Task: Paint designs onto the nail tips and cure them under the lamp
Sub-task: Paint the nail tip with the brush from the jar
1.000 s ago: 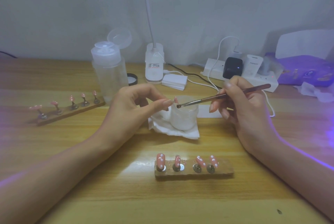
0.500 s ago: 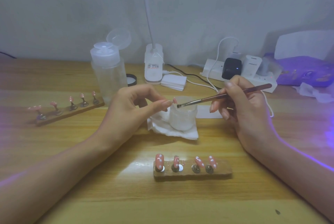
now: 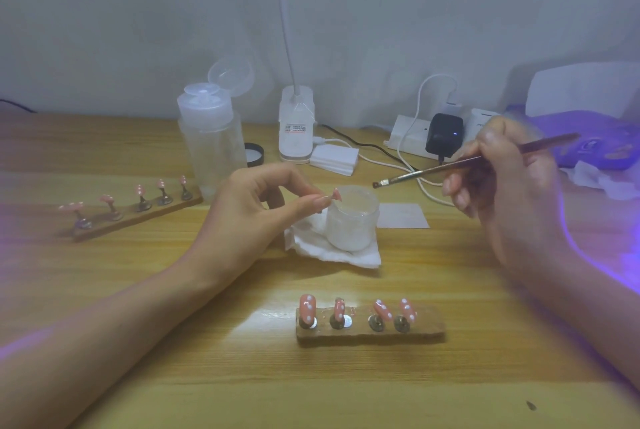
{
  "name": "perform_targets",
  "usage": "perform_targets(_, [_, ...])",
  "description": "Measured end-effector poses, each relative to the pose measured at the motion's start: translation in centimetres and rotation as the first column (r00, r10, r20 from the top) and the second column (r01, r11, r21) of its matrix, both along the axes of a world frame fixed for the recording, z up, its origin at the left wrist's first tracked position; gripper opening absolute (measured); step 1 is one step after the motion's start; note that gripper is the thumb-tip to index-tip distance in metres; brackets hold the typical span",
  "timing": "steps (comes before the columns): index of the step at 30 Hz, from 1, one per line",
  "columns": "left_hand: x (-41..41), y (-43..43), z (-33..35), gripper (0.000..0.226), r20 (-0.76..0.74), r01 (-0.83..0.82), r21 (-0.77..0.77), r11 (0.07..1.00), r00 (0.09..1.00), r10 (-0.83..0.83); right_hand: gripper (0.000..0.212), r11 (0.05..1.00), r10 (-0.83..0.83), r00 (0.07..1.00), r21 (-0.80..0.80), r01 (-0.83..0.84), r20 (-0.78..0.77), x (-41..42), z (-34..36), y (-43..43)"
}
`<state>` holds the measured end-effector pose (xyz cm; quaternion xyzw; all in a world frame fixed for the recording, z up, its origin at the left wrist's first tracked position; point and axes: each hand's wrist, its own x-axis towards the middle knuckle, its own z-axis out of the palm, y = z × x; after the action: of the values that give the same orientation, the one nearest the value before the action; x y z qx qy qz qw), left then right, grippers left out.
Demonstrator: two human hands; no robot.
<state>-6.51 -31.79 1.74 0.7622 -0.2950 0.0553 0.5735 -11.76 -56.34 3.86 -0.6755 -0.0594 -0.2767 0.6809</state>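
The left hand [image 3: 263, 207] pinches one pink nail tip [image 3: 336, 194] between the thumb and the first finger, and the other fingers are curled under. The nail tip stands out from the fingertips to the right, just at the left rim of the frosted jar [image 3: 351, 224]. The jar sits on a white wipe [image 3: 332, 254]. The right hand [image 3: 505, 186] grips the brush [image 3: 450, 165] like a pen. Its bristle end is over the right rim of the jar and is apart from the nail tip. On the table [image 3: 138, 376], near the person, lies a wooden holder [image 3: 370, 334] with four dotted pink tips [image 3: 307, 307]. A second holder [image 3: 138, 217] lies left of the left hand. The lamp [image 3: 588, 131], which glows purple, is behind the right hand
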Motion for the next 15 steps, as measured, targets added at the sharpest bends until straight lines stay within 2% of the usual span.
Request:
perform_targets(3, [0.0, 0.0, 0.0, 0.021, 0.016, -0.014, 0.004, 1.0, 1.0, 0.014, 0.012, 0.973, 0.165, 0.98, -0.18, -0.143, 0.114, -0.2, 0.2, 0.0])
perform_targets(6, [-0.1, 0.0, 0.0, 0.023, 0.038, -0.022, 0.01, 1.0, 0.999, 0.022, 0.003, 0.955, 0.195, 0.965, -0.258, -0.147, 0.175, -0.6, -0.2, -0.1])
perform_targets(12, [0.0, 0.0, 0.0, 0.02, 0.051, -0.014, 0.021, 1.0, 0.999, 0.013, 0.006, 0.961, 0.175, 0.969, -0.245, -0.129, 0.175, -0.5, -0.3, -1.0])
perform_targets(15, [0.1, 0.0, -0.1, 0.015, 0.053, -0.013, 0.025, 1.0, 0.999, 0.012, 0.012, 0.99, 0.129, 0.98, -0.071, -0.119, 0.152, -0.2, -0.1, -0.9])
